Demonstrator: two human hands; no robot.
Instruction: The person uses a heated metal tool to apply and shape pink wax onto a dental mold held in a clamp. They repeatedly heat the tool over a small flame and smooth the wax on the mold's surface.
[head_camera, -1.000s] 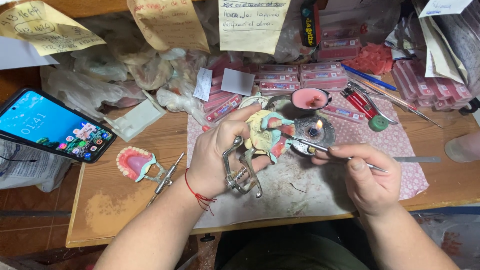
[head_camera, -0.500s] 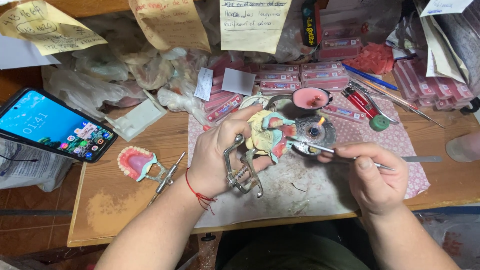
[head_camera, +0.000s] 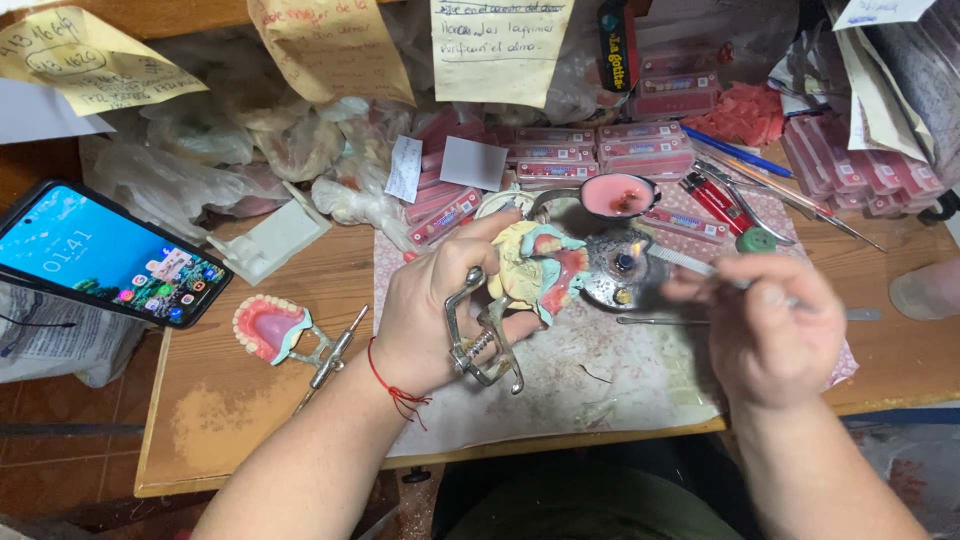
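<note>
Right now your left hand (head_camera: 440, 315) is clenched around a metal dental articulator (head_camera: 480, 340) carrying a yellowish plaster model with pink wax (head_camera: 535, 270), tilted so the wax faces your other hand. Your right hand (head_camera: 765, 325) pinches a thin metal wax instrument (head_camera: 690, 262), its tip held over the small flame of the spirit burner (head_camera: 615, 270) just beyond the model; the hand is blurred, so the exact grip is hard to read. Both hands work above the stained paper mat (head_camera: 610, 385) on the wooden bench (head_camera: 230, 430).

Judging from how things lie, the waxing seems partly done: pink wax already sits on the model, but the instrument is at the flame and apart from the wax, so more shaping looks to be left.

To your left lies a second denture set-up (head_camera: 265, 325) with teeth already in pink wax, on its own small articulator, untouched. A second slim tool (head_camera: 660, 320) rests on the mat beside the burner.

Farther out, a round dish of pink wax (head_camera: 618, 195) stands behind the burner, with red lighters (head_camera: 715, 200) near it. A smartphone (head_camera: 100, 250) with a lit screen leans at far left. At the back are stacks of pink tooth cards (head_camera: 570, 150), plastic bags and yellow paper notes (head_camera: 500, 45).
</note>
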